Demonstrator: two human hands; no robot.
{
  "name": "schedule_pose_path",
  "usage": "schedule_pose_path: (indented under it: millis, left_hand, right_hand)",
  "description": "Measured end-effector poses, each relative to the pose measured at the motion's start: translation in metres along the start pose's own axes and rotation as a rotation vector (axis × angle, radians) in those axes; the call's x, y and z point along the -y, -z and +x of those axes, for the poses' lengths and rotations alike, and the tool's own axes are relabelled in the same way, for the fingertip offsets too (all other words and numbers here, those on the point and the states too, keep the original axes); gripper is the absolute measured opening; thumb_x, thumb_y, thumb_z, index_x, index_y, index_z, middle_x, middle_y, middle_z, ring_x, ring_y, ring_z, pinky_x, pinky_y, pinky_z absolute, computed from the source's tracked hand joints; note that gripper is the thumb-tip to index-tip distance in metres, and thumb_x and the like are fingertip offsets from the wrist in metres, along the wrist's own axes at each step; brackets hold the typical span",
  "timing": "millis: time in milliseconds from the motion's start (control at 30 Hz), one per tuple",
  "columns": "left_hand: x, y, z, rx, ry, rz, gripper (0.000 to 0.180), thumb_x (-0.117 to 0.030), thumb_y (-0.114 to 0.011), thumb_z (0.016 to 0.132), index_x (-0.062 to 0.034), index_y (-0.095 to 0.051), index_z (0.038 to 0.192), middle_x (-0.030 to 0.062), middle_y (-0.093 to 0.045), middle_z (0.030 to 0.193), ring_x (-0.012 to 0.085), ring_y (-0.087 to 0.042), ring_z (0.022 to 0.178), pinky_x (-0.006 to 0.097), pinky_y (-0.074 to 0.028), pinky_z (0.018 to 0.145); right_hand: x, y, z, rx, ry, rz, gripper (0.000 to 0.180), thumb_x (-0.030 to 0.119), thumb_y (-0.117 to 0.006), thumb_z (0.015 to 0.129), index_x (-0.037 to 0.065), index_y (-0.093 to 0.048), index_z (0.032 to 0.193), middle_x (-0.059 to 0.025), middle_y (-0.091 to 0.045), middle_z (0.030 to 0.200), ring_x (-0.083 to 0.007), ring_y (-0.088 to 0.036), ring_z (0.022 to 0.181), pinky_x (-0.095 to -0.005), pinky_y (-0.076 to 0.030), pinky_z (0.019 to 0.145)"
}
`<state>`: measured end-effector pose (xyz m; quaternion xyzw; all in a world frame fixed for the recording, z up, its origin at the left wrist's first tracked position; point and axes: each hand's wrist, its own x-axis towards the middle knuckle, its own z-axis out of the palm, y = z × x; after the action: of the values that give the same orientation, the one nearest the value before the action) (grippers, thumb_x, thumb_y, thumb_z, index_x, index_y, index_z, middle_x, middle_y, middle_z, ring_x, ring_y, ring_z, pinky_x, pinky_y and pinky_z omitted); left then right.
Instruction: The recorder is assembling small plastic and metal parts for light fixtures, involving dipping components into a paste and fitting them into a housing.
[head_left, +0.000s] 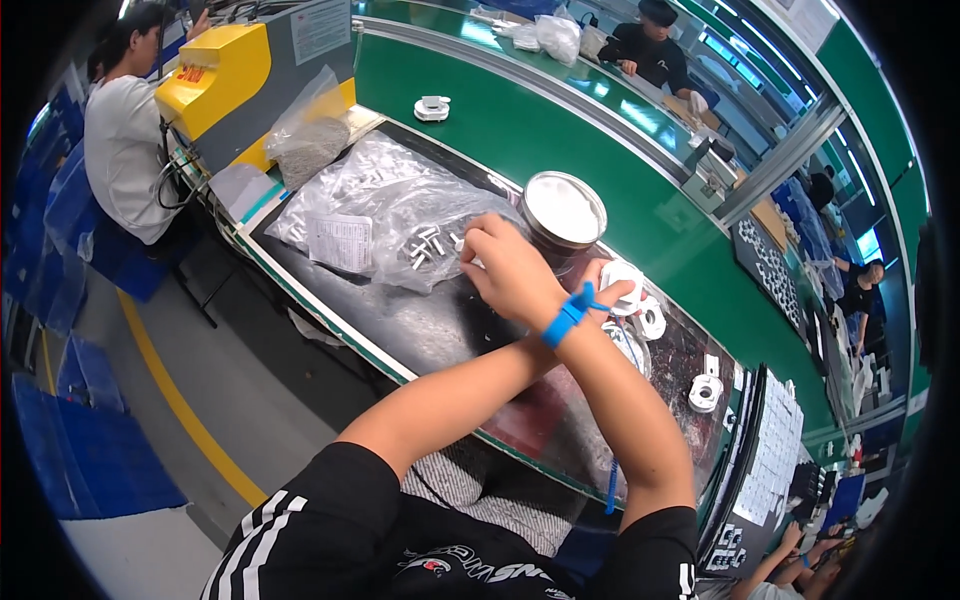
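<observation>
My forearms are crossed, the right one passing over the left. My right hand (508, 268) has a blue wristband (568, 316) at its wrist. Its fingers are curled together at the open side of a clear plastic bag (400, 190) of small white and silver cylindrical pieces (427, 243); what they pinch is hidden. My left hand (603, 284), partly behind the right wrist, grips a round white plastic part (622, 284). Another white ring-shaped part (650, 318) lies right beside it. Just beyond my hands stands a round metal tin (565, 210) with white contents.
A white part (705, 392) lies at right, near a rack of papers (765, 440). Another white part (432, 108) sits on the green surface (480, 85). Far left stand a yellow-and-grey machine (225, 85) and a seated person (125, 150). Another person (655, 50) works opposite.
</observation>
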<state>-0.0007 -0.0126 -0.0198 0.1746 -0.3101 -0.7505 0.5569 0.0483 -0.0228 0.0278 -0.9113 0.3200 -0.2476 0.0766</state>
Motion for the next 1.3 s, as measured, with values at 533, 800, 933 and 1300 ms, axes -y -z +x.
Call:
schedule_pose_path:
  millis: [533, 800, 933, 1300]
  left_hand:
    - [-0.001, -0.009, -0.013, 0.05, 0.056, 0.044, 0.034, -0.016, -0.058, 0.094, -0.0047, -0.042, 0.122, 0.0184, -0.066, 0.104, 0.0246, -0.069, 0.086, 0.032, -0.056, 0.068]
    - [-0.003, -0.002, -0.008, 0.061, 0.04, 0.046, 0.034, -0.016, -0.056, 0.094, -0.006, -0.041, 0.122, 0.022, -0.066, 0.106, 0.0289, -0.069, 0.086, 0.035, -0.055, 0.066]
    - [-0.004, -0.01, -0.012, 0.036, 0.047, 0.118, 0.035, -0.02, -0.056, 0.093, -0.0044, -0.042, 0.121, 0.023, -0.065, 0.108, 0.0279, -0.067, 0.09, 0.034, -0.053, 0.072]
    - [-0.005, -0.01, -0.011, 0.029, 0.066, 0.151, 0.035, -0.022, -0.055, 0.093, -0.0037, -0.042, 0.12, 0.0228, -0.064, 0.11, 0.0268, -0.066, 0.091, 0.034, -0.052, 0.074]
  right_hand:
    - [-0.036, 0.133, -0.229, -0.575, -0.614, 0.67, 0.012, 0.006, -0.067, 0.091, -0.001, -0.062, 0.1, -0.0037, -0.061, 0.081, -0.0084, -0.055, 0.056, -0.0201, -0.042, 0.047]
    - [-0.081, 0.138, -0.281, -0.404, -0.812, 0.331, 0.014, 0.0, -0.064, 0.089, -0.006, -0.066, 0.102, -0.0079, -0.065, 0.092, -0.0147, -0.068, 0.081, -0.0248, -0.055, 0.072]
    - [-0.086, 0.132, -0.288, -0.396, -0.815, 0.27, 0.014, -0.004, -0.062, 0.087, -0.006, -0.067, 0.1, -0.0108, -0.065, 0.092, -0.0179, -0.07, 0.082, -0.0264, -0.056, 0.071]
    - [-0.088, 0.131, -0.289, -0.274, -0.706, -0.122, 0.012, 0.0, -0.072, 0.074, 0.001, -0.069, 0.085, -0.0123, -0.069, 0.081, -0.0302, -0.065, 0.078, -0.0368, -0.051, 0.072]
